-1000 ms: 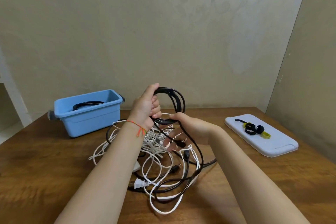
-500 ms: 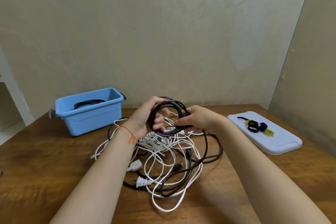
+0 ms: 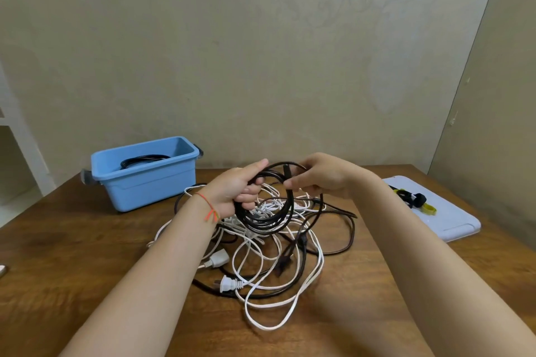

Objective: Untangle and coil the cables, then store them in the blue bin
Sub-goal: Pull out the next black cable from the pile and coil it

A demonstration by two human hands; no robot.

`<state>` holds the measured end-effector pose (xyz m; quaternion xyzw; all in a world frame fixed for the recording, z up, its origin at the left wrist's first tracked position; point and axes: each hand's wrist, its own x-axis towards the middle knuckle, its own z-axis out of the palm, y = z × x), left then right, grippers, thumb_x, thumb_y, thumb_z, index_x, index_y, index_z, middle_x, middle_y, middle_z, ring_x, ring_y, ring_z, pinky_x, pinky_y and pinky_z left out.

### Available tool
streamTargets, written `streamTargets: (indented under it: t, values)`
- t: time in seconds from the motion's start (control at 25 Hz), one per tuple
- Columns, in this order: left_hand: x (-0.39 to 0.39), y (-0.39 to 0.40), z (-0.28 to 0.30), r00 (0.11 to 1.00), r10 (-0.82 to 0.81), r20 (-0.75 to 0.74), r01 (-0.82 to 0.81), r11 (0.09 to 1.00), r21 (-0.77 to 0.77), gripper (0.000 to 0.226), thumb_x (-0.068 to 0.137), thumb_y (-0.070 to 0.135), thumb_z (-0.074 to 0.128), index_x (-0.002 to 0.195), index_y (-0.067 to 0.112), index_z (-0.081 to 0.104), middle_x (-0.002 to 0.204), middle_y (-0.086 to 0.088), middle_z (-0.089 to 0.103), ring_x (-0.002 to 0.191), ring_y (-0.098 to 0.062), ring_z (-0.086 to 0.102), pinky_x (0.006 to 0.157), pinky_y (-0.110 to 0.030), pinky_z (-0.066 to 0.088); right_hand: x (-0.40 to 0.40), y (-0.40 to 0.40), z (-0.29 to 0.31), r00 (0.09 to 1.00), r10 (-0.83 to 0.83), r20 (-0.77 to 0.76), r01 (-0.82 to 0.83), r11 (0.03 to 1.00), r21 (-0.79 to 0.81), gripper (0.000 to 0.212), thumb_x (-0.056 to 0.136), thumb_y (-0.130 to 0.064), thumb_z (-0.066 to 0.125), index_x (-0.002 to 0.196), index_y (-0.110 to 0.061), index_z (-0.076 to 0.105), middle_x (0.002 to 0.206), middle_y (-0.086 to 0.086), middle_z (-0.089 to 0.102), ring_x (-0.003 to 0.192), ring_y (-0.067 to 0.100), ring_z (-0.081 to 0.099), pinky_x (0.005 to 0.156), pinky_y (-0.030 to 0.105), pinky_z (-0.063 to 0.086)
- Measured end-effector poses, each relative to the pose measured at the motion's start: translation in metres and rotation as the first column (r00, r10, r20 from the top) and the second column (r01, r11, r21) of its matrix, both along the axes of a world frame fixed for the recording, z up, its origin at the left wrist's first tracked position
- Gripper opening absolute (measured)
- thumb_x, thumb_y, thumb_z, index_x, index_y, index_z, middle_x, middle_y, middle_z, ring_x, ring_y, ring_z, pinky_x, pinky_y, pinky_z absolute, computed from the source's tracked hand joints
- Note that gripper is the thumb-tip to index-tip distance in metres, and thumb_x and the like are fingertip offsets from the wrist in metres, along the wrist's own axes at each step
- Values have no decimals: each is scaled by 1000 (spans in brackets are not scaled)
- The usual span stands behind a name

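My left hand [image 3: 236, 190] grips a coil of black cable [image 3: 268, 216] by its left side, held just above the table. My right hand [image 3: 322, 177] pinches the same black cable at the coil's top right. Under both hands lies a tangle of white and black cables [image 3: 261, 258] on the wooden table, with a white plug [image 3: 229, 284] at its front. The blue bin [image 3: 145, 172] stands at the back left, and a coiled black cable [image 3: 143, 159] lies inside it.
A pale lid [image 3: 446, 220] lies at the right of the table [image 3: 72, 269], carrying black and yellow cable ties [image 3: 414, 200]. The wall runs close behind the table. A small object shows at the left edge [image 3: 2, 269].
Both hands have lowered the black coil from upright toward the table. My right hand moved from the coil's lower right to its top right, laying another turn onto it.
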<state>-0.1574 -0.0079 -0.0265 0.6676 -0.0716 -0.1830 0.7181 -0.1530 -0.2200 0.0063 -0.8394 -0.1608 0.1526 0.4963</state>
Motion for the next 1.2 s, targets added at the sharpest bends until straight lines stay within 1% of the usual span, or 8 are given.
streamTargets:
  t: [0.16,0.28,0.44,0.6,0.72,0.88,1.0,1.2]
  values:
    - [-8,-2,-5,991,-66,-118,31,959,-282,51,95,48,54,56,18,43,45,6,27,34,-5,27,36,-17,19,-7,-3,-14,991,112,-76,-81,942,327,12,87,-24,68,83,-13,69,75,4,61,67,14,58,66,27,50]
    - [-10,-10,-2,996,15,-88,-32,980,-197,64,95,55,52,46,18,31,40,3,23,30,-9,23,34,-18,17,-17,4,-17,967,210,-146,-116,870,480,18,96,-28,57,91,-11,59,78,8,64,72,22,65,70,34,57]
    - [-14,-12,6,998,40,43,-40,999,-7,52,99,53,48,71,9,54,49,-1,31,34,-12,25,39,-24,30,-22,10,-16,979,150,-140,-80,907,414,26,95,-38,56,87,-14,57,56,4,51,50,18,49,52,27,44]
    - [-21,-21,9,993,44,110,-52,996,70,60,89,71,45,102,14,56,50,2,27,38,-9,20,41,-24,20,-21,21,-19,982,87,-167,-16,922,386,26,102,-32,52,103,-7,60,55,1,30,46,13,29,46,24,25]
    - [-24,-29,4,957,134,256,-152,987,53,38,96,45,58,114,11,58,49,6,36,39,-7,26,38,-21,19,-23,24,-20,990,63,-127,-6,912,410,30,104,-29,49,121,-5,52,56,1,32,46,12,28,45,25,21]
    - [-23,-31,0,949,158,272,-149,987,-51,26,98,31,59,113,10,59,50,9,50,34,-2,32,35,-17,18,-22,21,-24,997,45,-67,-15,919,394,39,104,-28,48,122,7,52,65,8,48,51,16,41,48,25,33]
    - [-22,-30,-1,955,148,257,-134,988,-70,23,96,31,61,108,12,58,53,1,48,32,-2,30,35,-17,16,-24,21,-24,992,111,-53,-78,902,424,36,106,-23,44,125,5,57,87,16,62,65,19,56,63,29,49]
    - [-18,-25,-4,966,139,220,-121,988,-91,31,91,31,66,111,9,60,53,-2,45,32,-4,27,34,-16,16,-24,16,-25,981,175,-90,-95,822,562,32,104,-12,45,133,-1,56,101,24,61,81,25,64,80,36,56]
